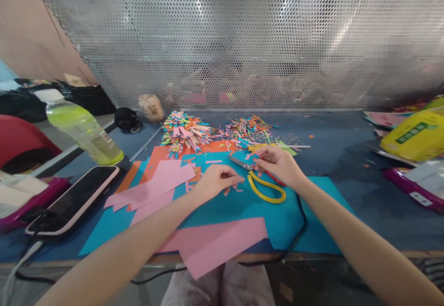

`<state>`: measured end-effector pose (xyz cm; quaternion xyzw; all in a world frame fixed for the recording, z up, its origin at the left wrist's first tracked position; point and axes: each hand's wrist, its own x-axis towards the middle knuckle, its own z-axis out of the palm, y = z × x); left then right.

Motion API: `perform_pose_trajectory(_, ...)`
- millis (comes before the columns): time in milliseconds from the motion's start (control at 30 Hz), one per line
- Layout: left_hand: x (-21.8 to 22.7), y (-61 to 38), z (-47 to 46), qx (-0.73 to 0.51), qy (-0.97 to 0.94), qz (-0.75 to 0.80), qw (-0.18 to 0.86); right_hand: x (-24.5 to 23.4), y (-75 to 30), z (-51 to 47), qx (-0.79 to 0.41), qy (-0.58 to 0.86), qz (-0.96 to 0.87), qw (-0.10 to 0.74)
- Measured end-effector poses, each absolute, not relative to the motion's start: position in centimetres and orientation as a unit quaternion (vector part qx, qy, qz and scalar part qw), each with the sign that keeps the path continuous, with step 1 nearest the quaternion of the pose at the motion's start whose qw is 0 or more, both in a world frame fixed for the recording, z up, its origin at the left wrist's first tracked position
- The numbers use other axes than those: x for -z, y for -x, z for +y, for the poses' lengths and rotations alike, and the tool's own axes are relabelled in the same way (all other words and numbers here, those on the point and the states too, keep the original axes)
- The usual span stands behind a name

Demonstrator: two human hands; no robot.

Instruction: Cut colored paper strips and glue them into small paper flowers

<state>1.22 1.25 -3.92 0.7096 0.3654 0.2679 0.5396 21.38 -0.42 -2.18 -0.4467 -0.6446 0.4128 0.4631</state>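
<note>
1 pair of scissors (252,172) with a yellow handle lies on blue paper (236,211), its blades pointing away and to the left. The right hand (279,163) is just beside the scissors on their right, its fingertips close to the blades; whether its grip is together, or touches them, I cannot tell. The left hand (214,181) is to the left of the scissors, fingers bent; whether that grip is clamped on a scrap, I cannot tell either.

Nearer the person than the scissors, 1 pink sheet (225,241) hangs past the edge of the table (336,158). Left of the scissors, more pink paper (154,185) overlaps the blue. Beyond the scissors is a heap of thin paper cuttings (248,129), and, farther left, a bunch of fringed, many-coloured paper (183,132).

Well to the left of the scissors are a phone (76,199) and a bottle (83,128) of green drink, tilted in view. Well to their right is a yellow packet (412,134). Farthest beyond them stands a metal panel (222,28) full of holes.
</note>
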Motion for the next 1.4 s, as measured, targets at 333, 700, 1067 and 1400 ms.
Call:
perform_pose_trajectory(333,1.4,-1.4,-2.2,-0.105,-0.876,0.108,0.459,3.5,-25.1,2.3,-0.288,0.559,-0.585,0.512)
perform_pose_trajectory(700,2.0,-5.4,-7.6,-0.019,-0.832,-0.09,0.547,3.7,-25.5,2.4,-0.288,0.558,-0.604,0.491)
perform_pose_trajectory(1067,2.9,-6.5,-8.3,-0.145,-0.944,-0.047,0.292,3.1,-24.4,1.5,-0.304,0.547,-0.638,0.449)
perform_pose_trajectory(1400,0.4,-3.6,-6.7,-0.129,-0.888,0.126,0.424,3.4,-24.1,1.6,-0.355,0.495,-0.656,0.445)
